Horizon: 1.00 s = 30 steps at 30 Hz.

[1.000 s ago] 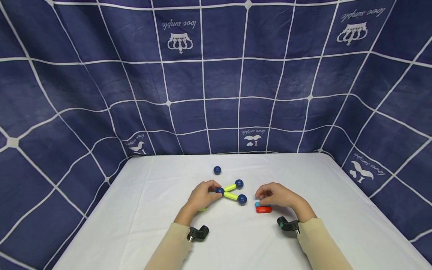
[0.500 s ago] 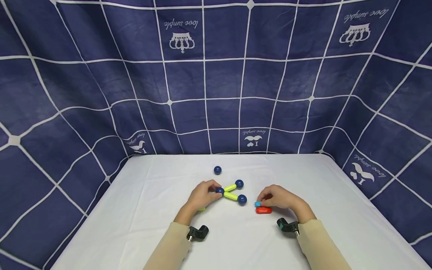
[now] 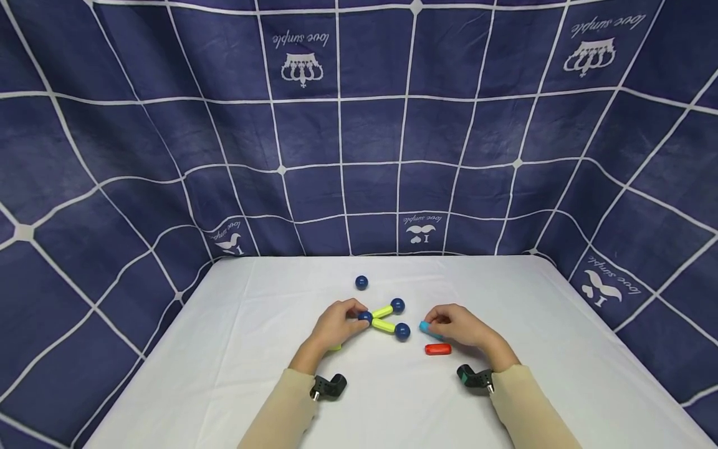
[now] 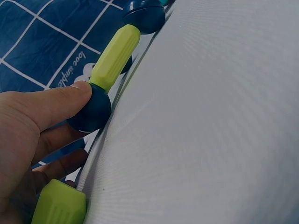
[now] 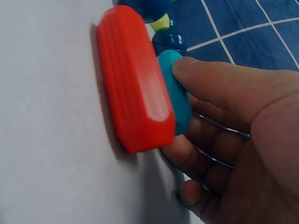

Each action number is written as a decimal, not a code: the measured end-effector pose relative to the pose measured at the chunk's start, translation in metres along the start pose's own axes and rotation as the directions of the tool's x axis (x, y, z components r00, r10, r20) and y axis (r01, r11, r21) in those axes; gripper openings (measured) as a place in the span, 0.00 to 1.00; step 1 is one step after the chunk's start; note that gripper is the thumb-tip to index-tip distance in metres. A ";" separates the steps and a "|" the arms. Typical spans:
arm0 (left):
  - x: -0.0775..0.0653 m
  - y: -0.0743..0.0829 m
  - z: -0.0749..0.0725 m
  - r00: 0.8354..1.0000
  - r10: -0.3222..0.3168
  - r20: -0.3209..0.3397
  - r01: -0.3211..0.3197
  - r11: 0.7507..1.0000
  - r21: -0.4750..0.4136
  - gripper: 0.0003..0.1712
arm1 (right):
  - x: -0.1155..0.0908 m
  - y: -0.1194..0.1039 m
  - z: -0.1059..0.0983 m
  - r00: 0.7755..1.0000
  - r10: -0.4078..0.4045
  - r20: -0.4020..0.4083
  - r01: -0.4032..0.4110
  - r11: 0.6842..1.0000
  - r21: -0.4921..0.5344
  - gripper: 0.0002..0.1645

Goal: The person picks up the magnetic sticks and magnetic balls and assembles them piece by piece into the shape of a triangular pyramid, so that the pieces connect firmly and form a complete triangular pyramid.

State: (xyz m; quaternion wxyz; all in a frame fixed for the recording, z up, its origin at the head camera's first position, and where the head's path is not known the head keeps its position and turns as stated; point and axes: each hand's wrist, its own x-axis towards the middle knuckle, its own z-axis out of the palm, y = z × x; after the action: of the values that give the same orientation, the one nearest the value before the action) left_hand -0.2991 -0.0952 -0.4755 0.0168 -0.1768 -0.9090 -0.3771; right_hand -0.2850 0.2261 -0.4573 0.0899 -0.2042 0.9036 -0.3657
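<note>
My left hand pinches a dark blue ball between thumb and fingers. Two yellow-green rods fan out from that ball in a V, each ending in another blue ball. With thumb and fingers my right hand pinches a light blue rod, just right of the V's near ball. A red rod lies on the table below the right hand; in the right wrist view it partly covers the light blue rod.
One loose blue ball sits farther back on the white-covered table. Another yellow-green rod lies beside the left hand, mostly hidden in the head view. A navy checked curtain hangs behind the table.
My right hand has gripped the light blue rod and moved it away from the red rod, toward the V's near ball. The left hand stays in place.
</note>
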 end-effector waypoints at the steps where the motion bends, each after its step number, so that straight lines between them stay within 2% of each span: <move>1: 0.000 0.000 0.000 1.000 -0.004 0.000 0.004 1.000 -0.002 0.14 | 0.001 0.000 0.001 1.000 -0.001 -0.010 0.001 1.000 0.003 0.06; 8: 0.000 0.000 0.000 1.000 -0.005 0.002 0.005 1.000 0.001 0.14 | 0.005 0.000 0.004 0.998 0.002 -0.069 0.000 0.999 0.038 0.08; 11: 0.000 0.000 0.000 1.000 -0.004 0.003 0.004 1.000 -0.001 0.14 | 0.006 -0.004 0.005 0.993 0.031 -0.112 -0.023 0.997 0.073 0.09; 15: 0.000 0.000 0.000 1.000 -0.002 0.002 0.002 1.000 0.000 0.14 | 0.010 -0.011 0.008 0.980 0.087 -0.181 -0.065 0.990 0.123 0.12; 19: 0.000 0.000 0.000 1.000 -0.003 0.003 0.003 1.000 0.009 0.14 | 0.015 -0.016 0.010 0.965 0.112 -0.236 -0.073 0.983 0.166 0.14; 30: 0.000 0.001 0.001 1.000 -0.012 0.002 0.012 1.000 0.006 0.15 | 0.033 -0.034 0.021 0.929 0.201 -0.310 -0.102 0.946 0.308 0.15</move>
State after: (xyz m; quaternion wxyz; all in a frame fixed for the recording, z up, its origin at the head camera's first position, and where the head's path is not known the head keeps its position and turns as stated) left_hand -0.2985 -0.0937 -0.4755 0.0144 -0.1718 -0.9112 -0.3742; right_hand -0.2982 0.1766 -0.4492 -0.0091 -0.0522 0.8562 -0.5139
